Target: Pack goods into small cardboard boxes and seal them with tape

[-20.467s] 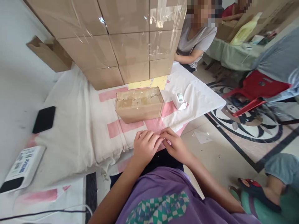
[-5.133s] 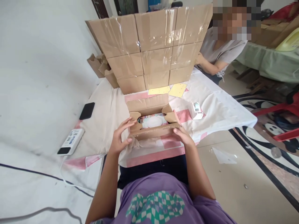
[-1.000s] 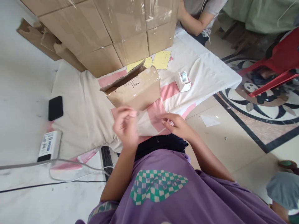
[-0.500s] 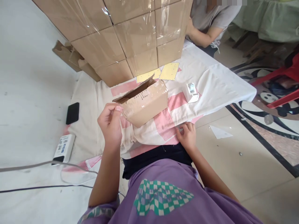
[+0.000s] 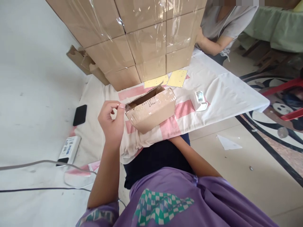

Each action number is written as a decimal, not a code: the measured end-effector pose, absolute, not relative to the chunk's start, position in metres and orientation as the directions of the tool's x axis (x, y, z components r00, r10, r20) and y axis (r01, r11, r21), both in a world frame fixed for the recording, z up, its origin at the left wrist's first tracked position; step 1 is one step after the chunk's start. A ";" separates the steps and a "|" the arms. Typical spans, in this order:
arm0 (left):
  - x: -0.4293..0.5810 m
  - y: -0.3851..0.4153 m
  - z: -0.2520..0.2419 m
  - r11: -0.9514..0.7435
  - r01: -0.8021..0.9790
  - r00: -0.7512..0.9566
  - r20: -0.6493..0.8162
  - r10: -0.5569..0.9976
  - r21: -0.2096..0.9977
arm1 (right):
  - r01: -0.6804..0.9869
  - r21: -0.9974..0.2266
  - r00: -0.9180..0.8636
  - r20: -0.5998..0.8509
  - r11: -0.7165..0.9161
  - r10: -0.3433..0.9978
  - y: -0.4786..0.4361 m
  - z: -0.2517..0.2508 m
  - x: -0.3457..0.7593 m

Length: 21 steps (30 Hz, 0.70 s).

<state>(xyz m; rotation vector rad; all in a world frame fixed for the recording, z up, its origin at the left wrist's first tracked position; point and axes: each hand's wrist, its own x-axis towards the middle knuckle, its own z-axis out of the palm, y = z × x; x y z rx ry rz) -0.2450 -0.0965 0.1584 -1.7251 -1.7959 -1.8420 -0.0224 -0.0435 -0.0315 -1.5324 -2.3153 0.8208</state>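
Observation:
An open cardboard box (image 5: 153, 115) lies on the cloth-covered table, its top flap raised and shiny clear tape on its near left corner. Right beside that corner is my left hand (image 5: 111, 118), thumb and forefinger pinched together. What is between the fingertips, perhaps a bit of tape, is too small to make out. My right forearm reaches under the table's front edge, and the cloth hides the right hand's fingers. To the right of the cardboard box stands a small white box (image 5: 199, 101). Two yellow cards (image 5: 177, 78) lie behind it.
A tall stack of taped cartons (image 5: 150, 47) stands at the back. On the left are a black phone-like slab (image 5: 80, 115), a white power strip (image 5: 69, 149) and cables. Another person (image 5: 217, 41) is at the back right, near a red chair (image 5: 291, 101).
My right hand has gone from the table's front edge to underneath the cloth. The left hand stays pinched at the box corner. My view has shifted slightly.

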 end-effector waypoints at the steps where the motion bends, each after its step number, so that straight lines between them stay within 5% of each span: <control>1: -0.249 -0.095 0.161 -0.276 0.744 -0.365 0.716 0.595 0.608 | 0.768 -0.570 -0.427 -0.114 0.294 0.897 -0.053 -0.031 -0.024; 3: -0.258 -0.091 0.164 -0.223 0.792 -0.373 0.740 0.560 0.569 | 0.766 -0.551 -0.484 -0.156 0.331 0.861 -0.077 -0.030 -0.022; 6: -0.270 -0.085 0.167 -0.302 0.630 -0.467 0.660 0.588 0.715 | 0.707 -0.546 -0.652 -0.256 0.450 0.714 -0.114 -0.018 -0.013; 11: -0.263 -0.089 0.166 -0.375 0.422 -0.530 0.560 0.637 0.825 | 0.523 -0.728 -0.829 -0.313 0.444 0.463 -0.140 0.026 -0.003; 16: -0.243 -0.118 0.165 -0.321 0.405 -0.482 0.499 0.720 0.856 | 0.203 -0.880 -0.841 0.068 0.430 0.536 -0.124 0.074 -0.021; 21: -0.232 -0.150 0.169 -0.248 0.462 -0.322 0.421 0.848 0.852 | -0.077 -0.912 -0.512 0.383 0.403 0.769 -0.099 0.122 -0.037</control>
